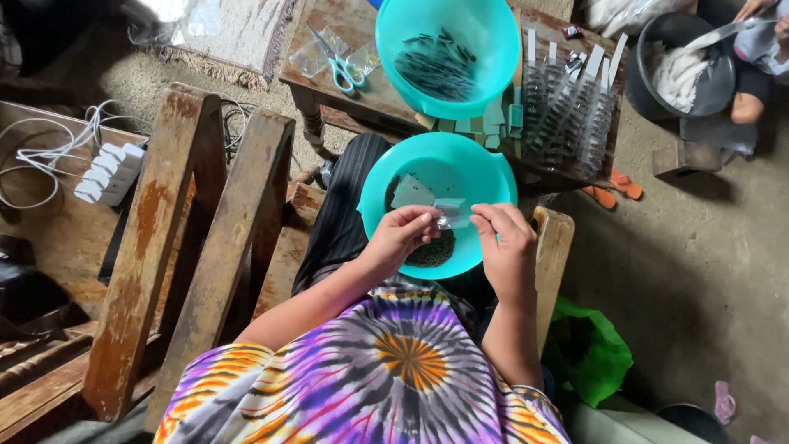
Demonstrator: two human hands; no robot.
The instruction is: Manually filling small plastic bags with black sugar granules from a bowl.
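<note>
My left hand (400, 236) and my right hand (507, 244) meet over a turquoise bowl (485, 168) resting on my lap. Both pinch a small clear plastic packet (451, 217) between their fingertips. Inside that bowl lie tiny dark pieces (431, 251) and a few pale card strips (411, 192). A second turquoise bowl (394, 49) with dark thin pieces stands on the low wooden table (316, 70) ahead of me.
Rows of filled clear packets (567, 115) and teal-handled scissors (341, 70) lie on the table. A wooden chair back (205, 230) and a white power strip (107, 173) are left. Another person (760, 57) sits by a dark tub (682, 74) far right. A green bag (588, 349) lies by my right elbow.
</note>
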